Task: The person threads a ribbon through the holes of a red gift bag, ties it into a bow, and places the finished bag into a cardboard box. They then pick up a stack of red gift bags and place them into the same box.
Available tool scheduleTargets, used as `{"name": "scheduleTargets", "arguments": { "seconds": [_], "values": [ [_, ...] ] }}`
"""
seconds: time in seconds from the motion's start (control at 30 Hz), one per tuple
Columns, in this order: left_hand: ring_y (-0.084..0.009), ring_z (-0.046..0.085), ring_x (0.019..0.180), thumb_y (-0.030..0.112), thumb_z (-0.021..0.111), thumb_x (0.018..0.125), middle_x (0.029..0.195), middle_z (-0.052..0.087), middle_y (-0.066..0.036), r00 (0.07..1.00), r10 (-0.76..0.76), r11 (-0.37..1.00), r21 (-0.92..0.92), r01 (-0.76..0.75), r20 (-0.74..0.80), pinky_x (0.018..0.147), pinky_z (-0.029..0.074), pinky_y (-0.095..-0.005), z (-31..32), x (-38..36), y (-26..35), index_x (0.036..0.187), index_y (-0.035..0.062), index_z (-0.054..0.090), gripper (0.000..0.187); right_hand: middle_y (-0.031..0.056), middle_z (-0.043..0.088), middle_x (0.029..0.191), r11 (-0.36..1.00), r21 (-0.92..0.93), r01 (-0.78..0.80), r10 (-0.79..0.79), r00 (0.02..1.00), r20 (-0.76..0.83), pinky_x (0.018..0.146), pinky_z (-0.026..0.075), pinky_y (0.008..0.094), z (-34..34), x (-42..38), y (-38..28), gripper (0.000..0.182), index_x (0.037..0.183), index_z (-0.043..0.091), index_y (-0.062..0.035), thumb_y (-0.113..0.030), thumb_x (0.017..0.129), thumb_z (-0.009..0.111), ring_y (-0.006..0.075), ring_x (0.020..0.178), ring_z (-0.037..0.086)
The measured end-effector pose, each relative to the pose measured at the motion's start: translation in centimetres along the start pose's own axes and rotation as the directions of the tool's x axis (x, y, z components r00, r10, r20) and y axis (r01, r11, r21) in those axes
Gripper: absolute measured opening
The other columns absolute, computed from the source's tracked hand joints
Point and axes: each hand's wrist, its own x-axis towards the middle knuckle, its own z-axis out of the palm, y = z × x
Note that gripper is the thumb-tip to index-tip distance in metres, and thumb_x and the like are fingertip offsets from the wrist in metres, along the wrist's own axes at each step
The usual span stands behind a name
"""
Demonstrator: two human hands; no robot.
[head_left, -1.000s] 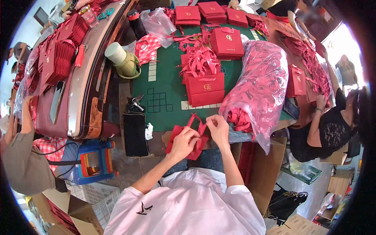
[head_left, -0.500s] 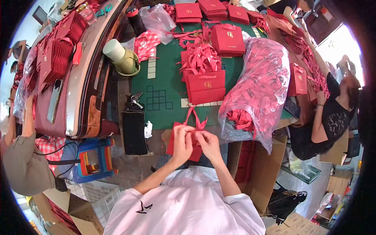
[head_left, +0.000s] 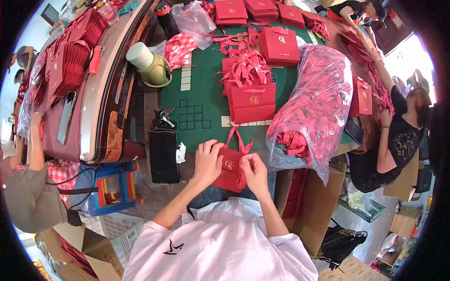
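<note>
Small red paper bag with gold lettering (head_left: 229,165), lower centre: edges held by left hand's (head_left: 206,165) fingers and pinched by right hand's (head_left: 256,175), apparently for steadiness. Clear plastic sack (head_left: 315,103): placed within reach.

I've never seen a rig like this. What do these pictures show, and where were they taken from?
There is no machine: a person uses two bare hands, and a camera on their head looks forward and down in every picture. The left hand and right hand hold a small red gift bag between them. On the green tabletop lie red gift bags, loose red ribbons and a clear plastic sack with red ribbons inside.
</note>
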Motion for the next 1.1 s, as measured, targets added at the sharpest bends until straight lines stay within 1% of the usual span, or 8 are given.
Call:
{"name": "scheduleTargets", "arguments": {
  "seconds": [0.07,0.13,0.2,0.37,0.6,0.77,1.0,1.1],
  "values": [
    [-0.0345,0.051,0.109,0.006,0.067,0.079,0.116,0.053,-0.016,0.999,0.012,0.999,0.05,-0.014,0.037,0.092,0.043,-0.0447,-0.1,0.3,-1.1,0.115,0.0074,0.058,0.037,0.006,0.063,0.083,0.944,-0.313,0.104,-0.1,0.995,0.028,0.068,0.048,0.0262,0.3,-0.2,-0.3,0.007,0.099,0.06,-0.0015,-0.008,0.095,0.059,0.0119,0.073,0.058],
    [-0.0338,0.051,0.106,0.006,0.071,0.077,0.115,0.054,-0.013,0.985,0.046,0.999,0.016,-0.049,0.166,0.088,0.044,-0.0446,-0.1,0.4,-1.8,0.112,0.0076,0.059,0.037,0.0101,0.061,0.081,0.912,-0.37,0.179,-0.193,0.981,-0.001,0.067,0.049,0.0305,0.6,0.0,0.4,0.009,0.099,0.062,-0.0019,-0.005,0.091,0.063,0.0176,0.071,0.06],
    [-0.0326,0.052,0.102,0.007,0.073,0.075,0.111,0.054,-0.011,0.988,0.06,0.998,0.01,-0.062,0.139,0.086,0.044,-0.0445,0.1,0.5,-1.5,0.107,0.0081,0.061,0.034,0.0119,0.062,0.082,0.773,-0.554,0.308,-0.334,0.941,0.056,0.065,0.049,0.0329,0.7,0.2,0.7,0.009,0.097,0.065,-0.0029,-0.004,0.088,0.065,0.0233,0.069,0.061],
    [-0.0301,0.052,0.096,0.006,0.072,0.074,0.097,0.055,-0.007,0.985,0.127,0.992,0.005,-0.128,0.114,0.081,0.042,-0.0413,-0.2,0.9,-0.9,0.094,0.0089,0.064,0.022,0.0118,0.063,0.084,0.779,-0.546,0.307,-0.358,0.934,0.013,0.064,0.05,0.0351,1.3,-0.1,0.6,0.009,0.093,0.068,-0.0037,-0.003,0.085,0.068,0.0265,0.071,0.063],
    [-0.0285,0.052,0.093,0.006,0.067,0.079,0.091,0.06,-0.008,0.953,0.215,0.977,-0.04,-0.211,0.214,0.08,0.041,-0.0399,-0.7,1.7,-0.8,0.091,0.0077,0.061,0.014,0.0109,0.065,0.081,0.813,-0.509,0.282,-0.346,0.938,-0.032,0.063,0.051,0.0351,2.1,-0.2,-0.2,0.009,0.092,0.069,-0.0042,-0.004,0.083,0.071,0.0258,0.069,0.065],
    [-0.0335,0.054,0.088,0.004,0.059,0.086,0.089,0.064,-0.011,0.944,0.094,0.981,-0.191,-0.034,0.316,0.08,0.043,-0.0435,-0.7,1.3,-0.8,0.096,0.0048,0.056,0.01,0.0108,0.065,0.081,0.8,-0.519,0.3,-0.374,0.927,-0.041,0.062,0.052,0.0347,2.0,-0.5,0.4,0.01,0.092,0.069,-0.0046,-0.005,0.082,0.072,0.0246,0.068,0.065],
    [-0.0347,0.055,0.087,0.004,0.057,0.087,0.088,0.064,-0.012,0.949,0.078,0.982,-0.187,-0.02,0.306,0.08,0.044,-0.0455,-0.7,1.6,-0.4,0.096,0.005,0.056,0.009,0.0103,0.067,0.083,0.721,-0.572,0.392,-0.46,0.888,0.029,0.062,0.052,0.0335,1.9,-0.5,1.2,0.01,0.091,0.069,-0.004,-0.005,0.081,0.072,0.0237,0.069,0.066],
    [-0.0346,0.055,0.086,0.003,0.057,0.087,0.087,0.064,-0.012,0.95,0.076,0.985,-0.172,-0.024,0.302,0.081,0.044,-0.0454,-0.9,1.6,0.0,0.096,0.0049,0.056,0.009,0.0107,0.067,0.083,0.772,-0.518,0.368,-0.438,0.899,-0.013,0.063,0.053,0.0344,2.2,-0.5,0.8,0.01,0.09,0.069,-0.0034,-0.004,0.08,0.072,0.0242,0.07,0.065]
  ]
}}
